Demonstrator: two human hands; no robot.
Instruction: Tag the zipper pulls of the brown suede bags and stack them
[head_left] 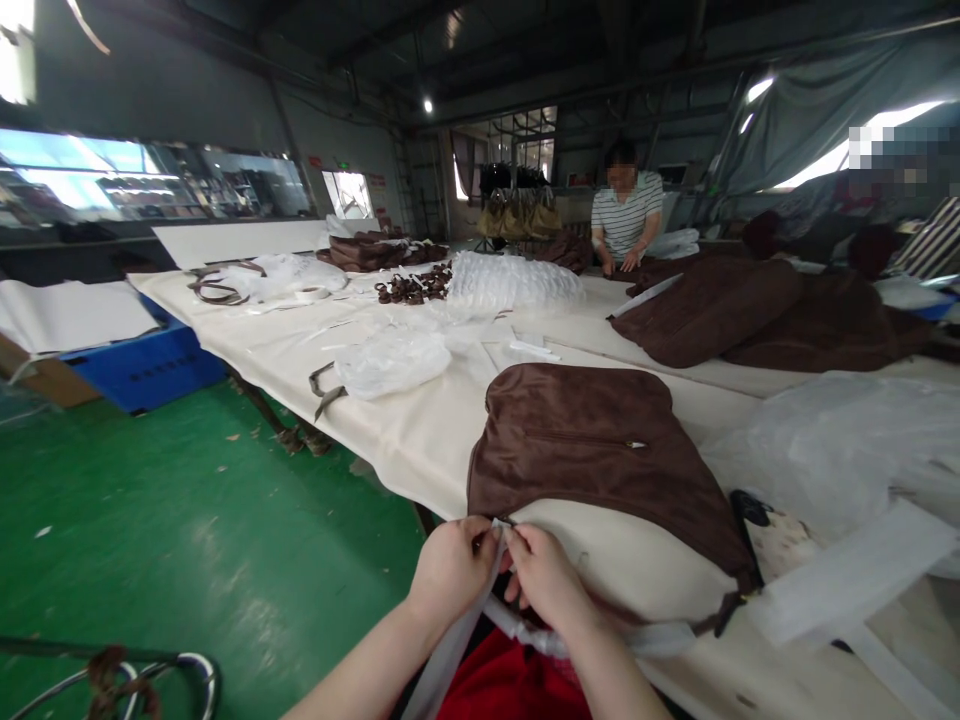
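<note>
A brown suede bag (600,460) lies flat on the cream-covered table (405,430), its zip pocket facing up. My left hand (450,570) and my right hand (547,580) meet at the bag's near edge. Both pinch a small metal piece and a white strip (465,630) that hangs down toward my lap. The fingers of both hands are curled together.
Clear plastic bags (390,360) and bubble wrap (510,280) lie further along the table, with a pile of brown straps (412,288). More brown bags (750,310) are stacked at the right. A person in a striped shirt (626,215) works at the far end. Green floor lies to the left.
</note>
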